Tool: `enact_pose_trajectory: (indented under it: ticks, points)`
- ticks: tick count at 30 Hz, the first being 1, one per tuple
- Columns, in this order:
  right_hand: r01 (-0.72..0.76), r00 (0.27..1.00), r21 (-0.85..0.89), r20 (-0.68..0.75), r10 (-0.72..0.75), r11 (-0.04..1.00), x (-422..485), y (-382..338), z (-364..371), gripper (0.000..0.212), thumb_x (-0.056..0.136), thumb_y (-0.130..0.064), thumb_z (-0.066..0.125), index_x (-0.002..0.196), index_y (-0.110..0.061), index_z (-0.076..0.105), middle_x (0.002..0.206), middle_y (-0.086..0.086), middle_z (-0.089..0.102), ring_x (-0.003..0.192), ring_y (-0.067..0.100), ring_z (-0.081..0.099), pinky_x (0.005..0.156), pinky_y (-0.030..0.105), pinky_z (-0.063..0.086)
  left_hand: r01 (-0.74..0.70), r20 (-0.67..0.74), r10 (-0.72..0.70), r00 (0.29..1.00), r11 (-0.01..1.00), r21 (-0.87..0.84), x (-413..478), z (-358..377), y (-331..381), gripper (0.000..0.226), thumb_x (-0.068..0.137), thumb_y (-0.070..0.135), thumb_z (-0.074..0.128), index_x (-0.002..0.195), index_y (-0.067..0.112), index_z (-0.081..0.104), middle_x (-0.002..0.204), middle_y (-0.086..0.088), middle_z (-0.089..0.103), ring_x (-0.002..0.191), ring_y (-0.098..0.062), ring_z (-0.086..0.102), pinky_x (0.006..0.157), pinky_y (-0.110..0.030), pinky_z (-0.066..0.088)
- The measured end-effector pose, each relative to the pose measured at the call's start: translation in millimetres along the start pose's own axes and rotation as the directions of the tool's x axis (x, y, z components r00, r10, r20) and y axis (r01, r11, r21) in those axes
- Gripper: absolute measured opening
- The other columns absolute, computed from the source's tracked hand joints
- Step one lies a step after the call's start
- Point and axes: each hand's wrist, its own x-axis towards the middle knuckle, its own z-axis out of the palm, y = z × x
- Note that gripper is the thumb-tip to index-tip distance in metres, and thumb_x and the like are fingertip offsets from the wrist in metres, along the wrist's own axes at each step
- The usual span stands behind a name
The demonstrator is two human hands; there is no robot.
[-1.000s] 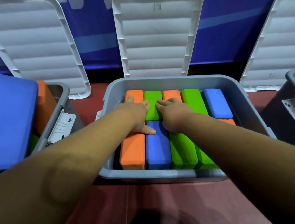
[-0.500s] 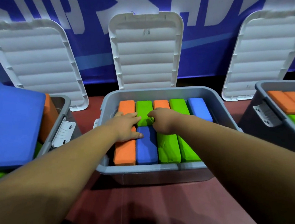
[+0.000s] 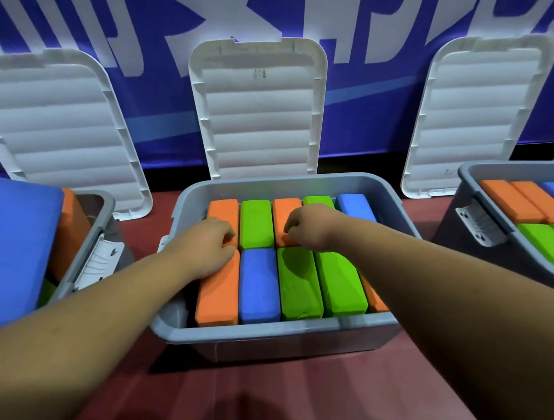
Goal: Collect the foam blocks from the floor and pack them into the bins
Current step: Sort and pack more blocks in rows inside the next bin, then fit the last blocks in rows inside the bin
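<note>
Under the left hand (image 3: 205, 247), a long orange foam block (image 3: 219, 298) is being pressed at the near-left corner of the grey plastic bin (image 3: 257, 337). The fingers are being curled down over the block's far end, and whether that end is being gripped or merely pushed cannot be told. Just right of that hand, a blue foam block (image 3: 259, 285) and two green foam blocks (image 3: 297, 285) are lying tight side by side. Beyond them, the right hand (image 3: 311, 226) is being held in a loose fist, grasping nothing, with its fingertips touching a second orange foam block (image 3: 282, 213) in the far row.

As a judgement, the packing of this bin is being finished, and several risks are being carried. If the block under the left hand is being forced down unevenly, its near end may be levered up and the neighbours dragged with it. Foam springs back, so blocks being squeezed may be popped up once pressure is removed. The ribbed white lid (image 3: 257, 107) propped beyond the right hand may then be kept from closing. Too hard a push may also be shifting the bin on the red floor (image 3: 319, 397).
</note>
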Motion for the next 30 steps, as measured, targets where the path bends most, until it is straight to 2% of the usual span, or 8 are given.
enact_pose_trajectory:
  ticks: [4,8,11,14,18,22,25,30]
  points:
    - [-0.025,0.997,0.259,-0.065,0.043,0.965,16.1,-7.3,6.4,0.029,0.096,-0.021,0.052,0.103,-0.008,0.076,0.099,0.011,0.076,0.094,0.029,0.069,0.082,0.039,0.057,0.006,-0.038,-0.008,0.999,0.998,-0.070,1.3,1.2,-0.6,0.026,0.093,0.024,0.067,0.118,0.018,0.069,0.120,-0.006,0.065,0.113,-0.025,0.062,0.099,-0.035,0.048]
    - [-0.162,0.984,0.635,0.046,0.172,0.756,21.6,-25.7,18.4,0.022,0.098,-0.022,0.055,0.098,-0.008,0.073,0.085,0.007,0.076,0.079,0.029,0.074,0.061,0.035,0.058,0.057,-0.016,-0.060,0.998,0.988,-0.142,-5.2,-7.3,-0.2,0.022,0.092,0.022,0.067,0.114,0.018,0.072,0.118,-0.003,0.068,0.112,-0.023,0.063,0.097,-0.033,0.049]
    - [-0.231,0.965,0.697,0.073,0.254,0.679,5.8,-43.4,30.3,0.023,0.095,-0.024,0.056,0.091,-0.012,0.075,0.082,0.008,0.078,0.073,0.026,0.073,0.068,0.039,0.057,0.173,0.014,-0.177,0.984,0.943,-0.283,-21.7,-13.4,4.6,0.022,0.091,0.016,0.066,0.110,0.020,0.075,0.115,0.000,0.072,0.105,-0.020,0.068,0.092,-0.029,0.050]
    - [-0.325,0.935,0.752,0.165,0.313,0.574,-22.2,-67.1,42.5,0.027,0.094,-0.023,0.052,0.086,-0.008,0.074,0.075,0.010,0.077,0.064,0.024,0.072,0.063,0.041,0.056,0.324,0.052,-0.351,0.935,0.787,-0.526,-48.8,-15.1,23.1,0.022,0.092,0.015,0.065,0.107,0.026,0.077,0.102,0.010,0.075,0.091,-0.007,0.069,0.088,-0.027,0.055]
    - [-0.330,0.937,0.639,0.134,0.322,0.695,-62.3,-90.6,41.7,0.035,0.087,-0.037,0.050,0.083,-0.012,0.073,0.077,0.006,0.075,0.077,0.026,0.071,0.074,0.046,0.058,0.408,0.139,-0.456,0.879,0.570,-0.713,-81.1,-22.1,53.1,0.020,0.095,0.013,0.063,0.105,0.024,0.077,0.095,0.016,0.073,0.090,0.002,0.067,0.084,-0.011,0.050]
    - [-0.339,0.937,0.615,0.151,0.316,0.712,-120.7,-119.9,25.1,0.029,0.088,-0.034,0.050,0.096,-0.018,0.074,0.090,0.003,0.076,0.089,0.024,0.071,0.084,0.041,0.056,0.474,0.247,-0.520,0.818,0.364,-0.802,-146.6,-30.9,70.4,0.022,0.097,0.010,0.063,0.099,0.029,0.074,0.099,0.014,0.075,0.098,-0.003,0.070,0.089,-0.023,0.054]
    - [-0.396,0.918,0.592,0.275,0.286,0.702,-161.1,-133.7,23.9,0.036,0.079,-0.048,0.045,0.090,-0.024,0.070,0.087,0.001,0.076,0.087,0.027,0.072,0.083,0.050,0.058,0.580,0.375,-0.589,0.716,0.202,-0.789,-215.2,-40.7,81.7,0.022,0.098,0.009,0.059,0.102,0.024,0.076,0.092,0.009,0.076,0.083,-0.002,0.071,0.079,-0.029,0.058]
    - [-0.376,0.900,0.496,0.396,0.181,0.783,-184.2,-170.9,-2.6,0.049,0.072,-0.055,0.038,0.086,-0.020,0.069,0.082,0.001,0.074,0.082,0.028,0.071,0.081,0.054,0.057,0.656,0.459,-0.641,0.615,0.094,-0.749,-294.8,-85.4,71.3,0.021,0.093,0.010,0.059,0.093,0.023,0.075,0.086,0.004,0.076,0.070,-0.009,0.070,0.065,-0.028,0.052]
